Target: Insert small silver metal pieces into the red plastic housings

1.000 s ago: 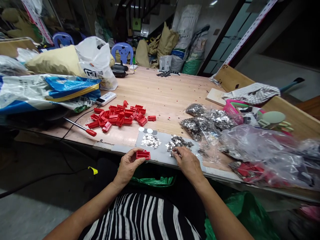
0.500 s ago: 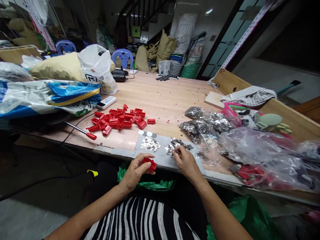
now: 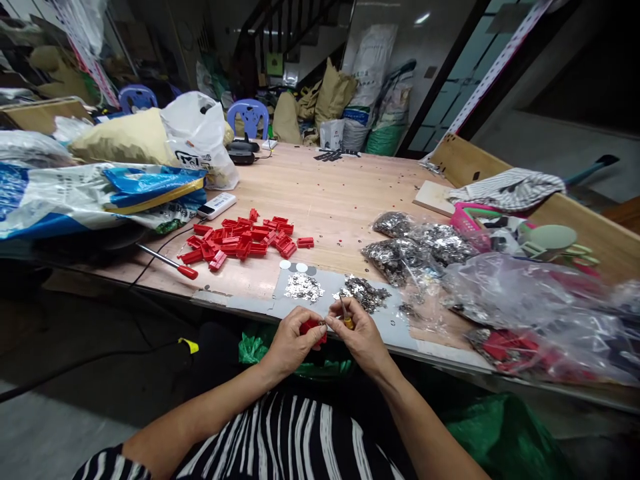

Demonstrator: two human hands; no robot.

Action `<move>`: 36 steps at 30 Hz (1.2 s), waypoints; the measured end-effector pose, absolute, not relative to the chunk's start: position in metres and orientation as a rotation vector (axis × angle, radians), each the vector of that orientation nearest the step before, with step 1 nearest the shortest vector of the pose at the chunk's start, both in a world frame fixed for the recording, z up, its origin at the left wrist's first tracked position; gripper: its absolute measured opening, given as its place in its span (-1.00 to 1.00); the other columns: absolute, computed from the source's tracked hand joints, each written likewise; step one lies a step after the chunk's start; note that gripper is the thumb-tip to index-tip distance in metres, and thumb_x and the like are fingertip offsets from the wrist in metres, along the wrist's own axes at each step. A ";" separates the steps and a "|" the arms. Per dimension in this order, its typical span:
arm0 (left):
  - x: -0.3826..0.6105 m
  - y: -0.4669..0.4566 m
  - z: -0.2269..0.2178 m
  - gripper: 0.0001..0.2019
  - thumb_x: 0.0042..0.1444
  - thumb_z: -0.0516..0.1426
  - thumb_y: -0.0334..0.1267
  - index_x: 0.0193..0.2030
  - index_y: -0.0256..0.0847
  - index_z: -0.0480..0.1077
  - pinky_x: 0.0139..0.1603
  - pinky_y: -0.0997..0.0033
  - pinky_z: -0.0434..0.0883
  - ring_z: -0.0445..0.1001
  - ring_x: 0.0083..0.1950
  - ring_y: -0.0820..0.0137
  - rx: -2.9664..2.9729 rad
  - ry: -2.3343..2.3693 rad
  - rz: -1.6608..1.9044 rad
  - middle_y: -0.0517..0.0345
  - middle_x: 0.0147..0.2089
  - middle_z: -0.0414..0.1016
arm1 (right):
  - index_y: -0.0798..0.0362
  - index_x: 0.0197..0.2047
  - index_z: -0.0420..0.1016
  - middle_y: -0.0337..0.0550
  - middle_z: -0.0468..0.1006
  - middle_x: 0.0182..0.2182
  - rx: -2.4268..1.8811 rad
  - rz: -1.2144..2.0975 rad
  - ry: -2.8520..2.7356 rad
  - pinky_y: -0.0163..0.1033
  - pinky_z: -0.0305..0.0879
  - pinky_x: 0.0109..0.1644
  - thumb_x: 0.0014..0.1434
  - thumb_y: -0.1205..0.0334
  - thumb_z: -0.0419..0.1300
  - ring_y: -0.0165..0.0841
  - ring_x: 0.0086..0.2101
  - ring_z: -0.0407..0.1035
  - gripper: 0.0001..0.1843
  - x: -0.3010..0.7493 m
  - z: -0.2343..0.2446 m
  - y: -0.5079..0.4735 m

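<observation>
My left hand (image 3: 295, 340) is closed around a red plastic housing (image 3: 311, 327) at the table's front edge. My right hand (image 3: 361, 333) grips a small screwdriver-like tool (image 3: 347, 320) with a yellow handle and a thin metal shaft pointing up. Its thumb and fingertip meet at the red housing, where a tiny part may be pinched; I cannot make it out. Just beyond the hands, on a grey mat (image 3: 283, 303), lie a pile of shiny flat metal pieces (image 3: 304, 287) and a pile of darker metal pieces (image 3: 367, 293).
Several red housings (image 3: 240, 241) lie heaped at the left, near a red-handled lever (image 3: 186, 271). Clear bags of metal parts (image 3: 395, 257) and a pink basket (image 3: 467, 223) stand at the right. Stuffed bags (image 3: 125, 137) crowd the far left. A green bag (image 3: 253, 347) hangs below the edge.
My right hand has moved left from the dark metal pile to the red housing in my left hand. My left hand has shifted slightly right, and the two hands now meet.
</observation>
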State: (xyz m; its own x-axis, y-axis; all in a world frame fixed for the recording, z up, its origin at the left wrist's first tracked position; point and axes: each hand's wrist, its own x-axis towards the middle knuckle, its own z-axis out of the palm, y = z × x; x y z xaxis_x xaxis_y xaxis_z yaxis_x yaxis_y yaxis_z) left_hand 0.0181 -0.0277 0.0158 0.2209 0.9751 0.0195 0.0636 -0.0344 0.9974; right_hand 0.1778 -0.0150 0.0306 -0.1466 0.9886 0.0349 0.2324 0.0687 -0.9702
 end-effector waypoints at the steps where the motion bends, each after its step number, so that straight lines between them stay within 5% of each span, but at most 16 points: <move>1: 0.017 -0.027 0.016 -0.83 0.11 0.13 -0.20 -0.29 -0.25 0.47 -0.39 0.50 0.44 0.39 -0.27 0.42 1.438 1.097 1.035 0.11 -0.25 0.34 | 0.01 -0.26 0.27 -0.22 0.36 -0.34 -1.264 1.181 -1.505 -0.31 0.24 -0.29 0.06 0.02 0.23 -0.41 -0.38 0.26 -0.70 0.178 0.032 -0.015; 6: 0.014 -0.029 0.020 -0.90 0.12 0.11 -0.30 -0.32 -0.23 0.45 -0.28 0.49 0.37 0.36 -0.27 0.43 1.677 1.132 1.065 0.12 -0.28 0.34 | 0.02 -0.32 0.27 -0.30 0.30 -0.43 -1.204 1.335 -1.448 -0.32 0.20 -0.29 0.01 0.02 0.29 -0.44 -0.40 0.21 -0.67 0.180 0.040 -0.016; 12: 0.013 -0.034 0.021 -0.89 0.14 0.10 -0.31 -0.36 -0.21 0.44 -0.21 0.46 0.33 0.36 -0.27 0.43 1.741 1.106 1.047 0.13 -0.30 0.35 | 0.02 -0.24 0.26 -0.35 0.25 -0.46 -1.151 1.642 -1.299 -0.39 -0.02 -0.51 0.00 0.00 0.30 -0.54 -0.53 0.07 -0.61 0.186 0.035 -0.019; 16: 0.014 -0.033 0.015 -0.88 0.13 0.10 -0.30 -0.38 -0.21 0.43 -0.26 0.48 0.36 0.36 -0.28 0.43 1.685 1.119 1.007 0.13 -0.32 0.33 | 0.04 -0.24 0.28 -0.33 0.27 -0.46 -1.159 1.610 -1.402 -0.37 0.08 -0.47 0.04 0.01 0.26 -0.51 -0.51 0.13 -0.65 0.187 0.036 -0.016; 23: 0.012 -0.031 0.011 -0.79 0.05 0.18 -0.18 -0.19 -0.21 0.45 -0.39 0.48 0.45 0.41 -0.31 0.43 1.368 1.111 0.999 0.10 -0.20 0.37 | -0.01 -0.31 0.33 -0.26 0.49 -0.39 -1.440 0.894 -1.889 -0.29 0.20 -0.25 0.12 0.23 0.15 -0.37 -0.34 0.37 -0.94 0.195 0.050 0.021; 27: 0.005 -0.031 0.016 -0.73 -0.01 0.24 -0.17 -0.17 -0.23 0.42 -0.30 0.44 0.48 0.46 -0.35 0.46 1.124 1.031 0.986 0.12 -0.23 0.43 | -0.05 -0.24 0.37 -0.25 0.57 -0.29 -1.661 0.506 -2.159 -0.30 0.20 -0.25 0.13 0.31 0.11 -0.34 -0.28 0.42 -0.89 0.199 0.053 0.051; 36: -0.015 -0.034 0.012 -0.63 -0.10 0.31 -0.27 -0.12 -0.22 0.37 -0.16 0.40 0.43 0.49 -0.25 0.41 0.900 0.978 1.047 0.14 -0.23 0.52 | -0.03 -0.20 0.48 -0.16 0.50 -0.18 -1.667 0.302 -2.405 -0.31 0.21 -0.13 0.18 0.28 0.13 -0.34 -0.18 0.39 -0.86 0.187 0.043 0.061</move>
